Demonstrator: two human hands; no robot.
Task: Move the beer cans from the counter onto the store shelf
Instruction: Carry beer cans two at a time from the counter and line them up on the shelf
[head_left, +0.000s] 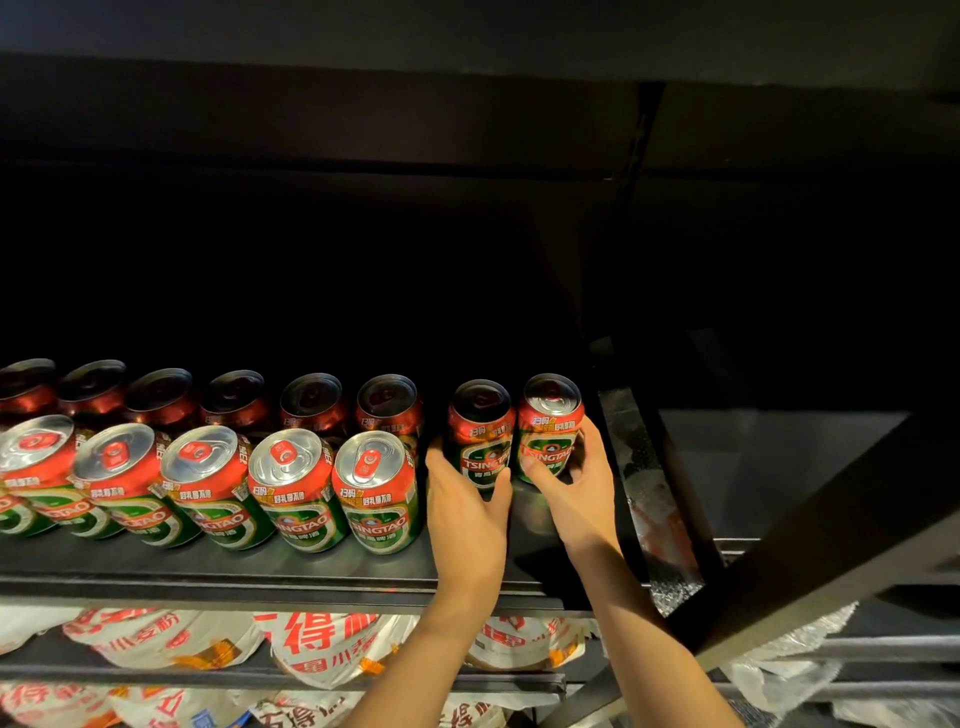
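Cans of glossy printed metal, red at the shoulder and green below, stand upright in two rows on a flat, dark, matte shelf (260, 571). The front row (208, 488) runs from 9 o'clock toward the centre, five cylinders with bright brushed-silver lids and red pull tabs. The back row (208, 400) sits in shadow behind it, lids dull and dim.

At the right end of the back row, near 3 o'clock of the line, two more cans stand side by side, touching or nearly so. The left hand (467, 499) curls round the left can (480, 431), thumb on its right side, fingers wrapped round its left flank. The right hand (576, 483) grips the right can (550, 426), thumb across the green label, fingers curved behind its right side. Both bases look to be on the shelf, though the hands hide them.

Toward 6 o'clock, a lower shelf holds soft, crinkly white packets (322, 644) printed with red characters. At 4 o'clock a dark upright post (665, 467) borders the shelf.
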